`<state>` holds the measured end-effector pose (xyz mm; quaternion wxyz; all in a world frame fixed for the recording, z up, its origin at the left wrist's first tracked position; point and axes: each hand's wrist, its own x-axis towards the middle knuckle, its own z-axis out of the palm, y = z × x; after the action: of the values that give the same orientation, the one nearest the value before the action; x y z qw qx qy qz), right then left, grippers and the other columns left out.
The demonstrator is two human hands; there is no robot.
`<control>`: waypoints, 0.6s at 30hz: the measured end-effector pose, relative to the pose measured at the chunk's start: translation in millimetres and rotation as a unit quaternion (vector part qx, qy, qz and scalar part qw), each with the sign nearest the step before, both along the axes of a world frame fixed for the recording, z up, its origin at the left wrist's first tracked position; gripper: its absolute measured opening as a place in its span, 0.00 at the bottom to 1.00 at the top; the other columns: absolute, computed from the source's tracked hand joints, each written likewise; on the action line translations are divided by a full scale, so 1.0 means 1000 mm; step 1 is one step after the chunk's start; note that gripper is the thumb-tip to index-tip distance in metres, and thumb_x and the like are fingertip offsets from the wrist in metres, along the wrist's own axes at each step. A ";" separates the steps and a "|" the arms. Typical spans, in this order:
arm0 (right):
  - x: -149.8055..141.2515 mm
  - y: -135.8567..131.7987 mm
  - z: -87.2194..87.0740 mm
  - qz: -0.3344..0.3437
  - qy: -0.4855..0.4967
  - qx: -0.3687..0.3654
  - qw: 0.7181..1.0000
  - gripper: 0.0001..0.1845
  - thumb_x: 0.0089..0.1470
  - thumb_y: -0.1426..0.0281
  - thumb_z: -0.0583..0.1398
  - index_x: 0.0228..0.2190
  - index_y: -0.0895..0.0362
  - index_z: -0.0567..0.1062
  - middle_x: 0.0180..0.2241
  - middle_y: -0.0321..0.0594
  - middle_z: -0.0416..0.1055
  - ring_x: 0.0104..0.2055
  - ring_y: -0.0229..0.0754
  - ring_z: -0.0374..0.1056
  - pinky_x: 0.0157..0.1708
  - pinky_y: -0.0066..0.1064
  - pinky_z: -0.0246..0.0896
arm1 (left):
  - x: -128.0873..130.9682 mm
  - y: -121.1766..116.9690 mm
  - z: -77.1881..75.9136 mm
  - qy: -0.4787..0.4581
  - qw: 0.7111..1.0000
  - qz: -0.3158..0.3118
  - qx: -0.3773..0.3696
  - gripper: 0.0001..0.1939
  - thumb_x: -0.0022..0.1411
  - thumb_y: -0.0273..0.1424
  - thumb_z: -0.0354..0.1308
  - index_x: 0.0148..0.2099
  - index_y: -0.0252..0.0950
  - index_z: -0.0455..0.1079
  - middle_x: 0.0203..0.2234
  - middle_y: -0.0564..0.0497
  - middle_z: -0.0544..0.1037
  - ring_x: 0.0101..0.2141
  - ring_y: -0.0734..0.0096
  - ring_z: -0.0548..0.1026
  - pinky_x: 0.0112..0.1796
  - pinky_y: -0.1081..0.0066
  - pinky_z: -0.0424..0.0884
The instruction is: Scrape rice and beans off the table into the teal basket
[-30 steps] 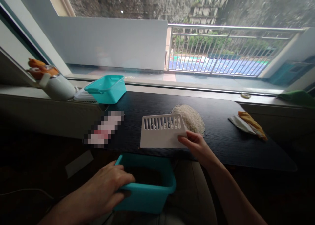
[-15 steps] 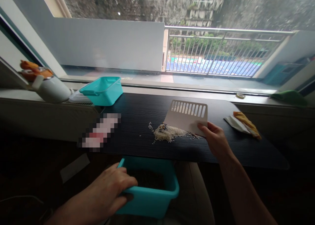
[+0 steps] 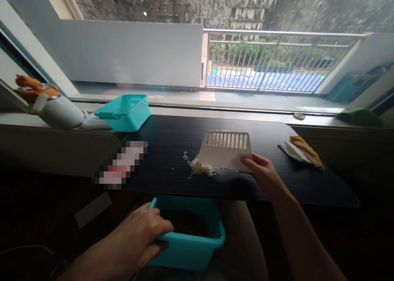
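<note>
My right hand (image 3: 261,171) pinches the near right corner of a flat, pale slotted scraper (image 3: 224,154), its row of slots along the far edge. The scraper is tilted over a pile of white grains that look like rice (image 3: 202,169); part of the pile is hidden behind it. A few loose grains lie to the pile's left. My left hand (image 3: 147,227) is closed round the left rim of a turquoise plastic bin (image 3: 187,248) below the table's near edge. Dark contents (image 3: 184,222), too dim to make out, cover the bin's bottom.
The dark table (image 3: 160,149) stands against a window. A second turquoise bin (image 3: 129,115) sits at its far left corner, near a white pot-like container (image 3: 63,112) on the sill. A blurred-out packet (image 3: 123,166) lies left, a yellow and white cloth-like item (image 3: 303,151) right.
The scraper in my right hand has moved left across the table, now covering more of the grain pile. The pile's right part has shifted or is hidden. My left hand keeps its grip on the bin.
</note>
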<state>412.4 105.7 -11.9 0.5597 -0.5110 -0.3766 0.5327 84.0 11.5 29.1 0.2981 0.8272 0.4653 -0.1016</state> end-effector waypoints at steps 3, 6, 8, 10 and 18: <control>0.002 -0.001 0.001 0.011 0.005 -0.005 1.000 0.17 0.36 0.64 0.73 0.32 0.55 0.83 0.30 0.36 0.80 0.29 0.39 0.72 0.29 0.28 0.69 | -0.001 0.000 -0.001 -0.008 1.000 0.002 0.006 0.12 0.59 0.24 0.55 0.43 0.43 0.74 0.36 0.52 0.74 0.43 0.62 0.72 0.59 0.50 0.52; 0.006 -0.001 0.002 0.012 0.008 -0.005 1.000 0.17 0.37 0.64 0.73 0.33 0.55 0.83 0.31 0.37 0.80 0.29 0.40 0.73 0.29 0.29 0.69 | 0.000 0.000 -0.001 -0.004 1.000 0.002 0.007 0.11 0.59 0.24 0.56 0.42 0.43 0.74 0.36 0.52 0.74 0.42 0.62 0.73 0.58 0.50 0.54; 0.009 0.000 0.001 -0.001 0.000 -0.002 1.000 0.17 0.37 0.64 0.73 0.33 0.55 0.83 0.31 0.37 0.80 0.29 0.41 0.73 0.31 0.30 0.69 | 0.001 0.001 -0.001 -0.003 1.000 0.001 0.009 0.11 0.59 0.24 0.56 0.41 0.43 0.74 0.35 0.52 0.74 0.42 0.62 0.73 0.58 0.51 0.55; 0.010 -0.001 0.000 -0.013 -0.010 -0.001 1.000 0.17 0.37 0.64 0.73 0.32 0.56 0.83 0.29 0.37 0.80 0.28 0.41 0.73 0.30 0.30 0.69 | 0.002 0.002 -0.001 -0.004 1.000 0.001 0.011 0.11 0.59 0.24 0.56 0.41 0.43 0.74 0.34 0.52 0.74 0.41 0.62 0.73 0.57 0.51 0.55; 0.011 -0.007 0.002 0.016 0.009 -0.013 1.000 0.16 0.38 0.64 0.73 0.33 0.54 0.83 0.31 0.36 0.80 0.30 0.40 0.74 0.31 0.28 0.69 | 0.002 0.002 0.000 -0.011 1.000 0.006 0.010 0.12 0.58 0.24 0.56 0.42 0.43 0.74 0.36 0.51 0.75 0.42 0.61 0.73 0.56 0.53 0.58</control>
<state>423.2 99.2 -9.9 0.5475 -0.5072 -0.3726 0.5515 85.9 13.1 29.2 0.2957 0.8285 0.4676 -0.0866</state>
